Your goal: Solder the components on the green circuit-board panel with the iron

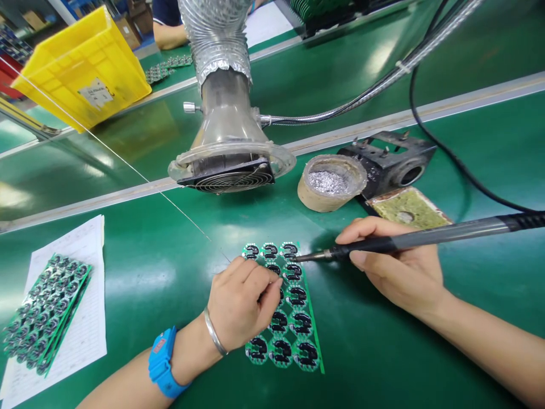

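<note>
Green matting covers the counter [383, 346], and a grey metal rail [361, 136] separates it from a second green surface beyond. A co-worker's forearm [169, 35] shows at the far edge, and a tilted yellow plastic crate [80, 68] sits at the upper left. From the head camera, a fume extractor fan [225, 179] on foil ducting [215, 40] hangs above the rail. To its right stand a round pot of silvery solder dross [330, 183], a dark metal iron stand [385, 162] and a yellow-green cleaning sponge [406, 207].

A panel of round green circuit boards [296, 341] lies flat on the counter, between the hands. The left hand [240, 304], with a blue wristband [164, 360] and a metal bangle [215, 333], covers part of the panel. Its fingers [259, 278] are curled closed on a thin solder wire [183, 218], which runs in from the upper left. The right hand [395, 264] grips a soldering iron [426, 237] like a pen, its tip at the panel's upper rows. Further left, stacked panels [46, 312] rest on a printed sheet [94, 267].
</note>
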Available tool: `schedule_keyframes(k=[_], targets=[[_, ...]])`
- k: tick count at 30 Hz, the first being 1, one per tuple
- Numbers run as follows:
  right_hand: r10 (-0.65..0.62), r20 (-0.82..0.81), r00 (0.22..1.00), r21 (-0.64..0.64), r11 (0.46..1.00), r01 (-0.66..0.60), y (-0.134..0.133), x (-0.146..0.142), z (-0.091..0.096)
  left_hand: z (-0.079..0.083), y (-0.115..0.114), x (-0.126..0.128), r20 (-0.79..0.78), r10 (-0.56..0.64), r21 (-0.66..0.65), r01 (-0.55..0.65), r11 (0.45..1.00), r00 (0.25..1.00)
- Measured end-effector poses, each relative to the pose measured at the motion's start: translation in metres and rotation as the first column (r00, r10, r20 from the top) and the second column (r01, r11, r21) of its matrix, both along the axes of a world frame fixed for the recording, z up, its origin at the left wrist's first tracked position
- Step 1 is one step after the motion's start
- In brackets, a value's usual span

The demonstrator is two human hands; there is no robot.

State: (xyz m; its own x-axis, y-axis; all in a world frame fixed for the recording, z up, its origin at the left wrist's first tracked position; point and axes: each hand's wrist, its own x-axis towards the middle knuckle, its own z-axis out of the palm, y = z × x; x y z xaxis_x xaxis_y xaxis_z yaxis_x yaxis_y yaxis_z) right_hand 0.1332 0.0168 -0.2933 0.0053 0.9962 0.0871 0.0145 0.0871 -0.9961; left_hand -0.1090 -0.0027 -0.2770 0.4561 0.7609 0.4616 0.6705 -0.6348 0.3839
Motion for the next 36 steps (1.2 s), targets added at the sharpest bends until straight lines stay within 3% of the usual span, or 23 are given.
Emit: schedule_keyframes(k=[10,18,30,36], targets=[[0.017,0.111,0.994,0.070,0.997,-0.025,0.002,-0.005,0.007,-0.001,0.003,0.004,-0.014,-0.012,0.000,0.012,1.000,1.000],[-0.003,-0.015,1.000,0.050,0.999,0.004,0.001,-0.001,0.004,0.000,0.002,0.006,-0.005,-0.012,-0.003,0.012,1.000,1.000],[0.007,0.089,0.996,0.070,0.997,-0.013,0.001,0.001,0.001,-0.004,0.006,0.011,-0.036,-0.017,0.027,0.018,0.999,0.999],[0.016,0.002,1.000,0.096,0.995,-0.016,0.001,0.001,0.002,-0.004,0.008,0.012,-0.035,-0.031,0.041,0.032,0.999,0.999]])
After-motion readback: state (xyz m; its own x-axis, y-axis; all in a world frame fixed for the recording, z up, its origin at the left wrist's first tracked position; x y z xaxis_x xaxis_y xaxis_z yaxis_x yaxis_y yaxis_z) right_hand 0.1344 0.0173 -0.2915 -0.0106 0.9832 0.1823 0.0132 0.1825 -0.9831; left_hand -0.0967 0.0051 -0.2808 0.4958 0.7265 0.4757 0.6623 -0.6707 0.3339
